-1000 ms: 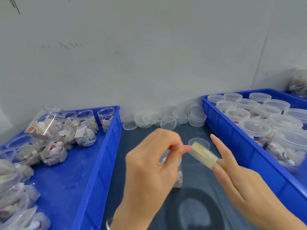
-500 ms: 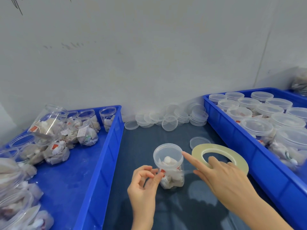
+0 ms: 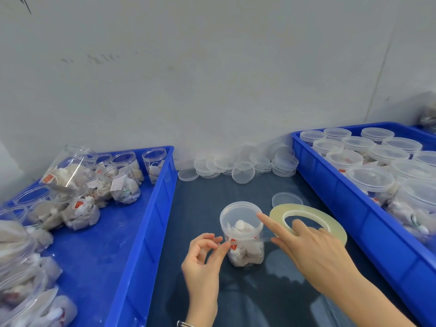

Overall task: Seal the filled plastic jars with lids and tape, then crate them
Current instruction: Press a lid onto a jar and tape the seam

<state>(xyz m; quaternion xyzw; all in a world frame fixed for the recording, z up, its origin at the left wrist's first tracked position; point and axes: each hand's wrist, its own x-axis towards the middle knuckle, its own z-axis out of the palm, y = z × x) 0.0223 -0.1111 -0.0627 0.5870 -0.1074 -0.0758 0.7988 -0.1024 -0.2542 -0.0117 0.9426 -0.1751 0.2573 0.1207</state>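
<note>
Light, slick jar (image 3: 243, 234) — steady it by the lid; left hand (image 3: 205, 258) apparently pinches tape end, right hand (image 3: 313, 251) fingers hooked through the tape roll (image 3: 309, 220).

Surface: dark blue-grey table top (image 3: 203, 192) against a pale wall.
Left: blue crate (image 3: 151, 208) resting on it.
Right: second blue crate (image 3: 330, 185).
Back edge: loose clear lids (image 3: 243, 165), stacked and scattered.
Middle: lidded jar (image 3: 243, 234) standing upright; single lid (image 3: 286, 199) lying flat behind it.
</note>
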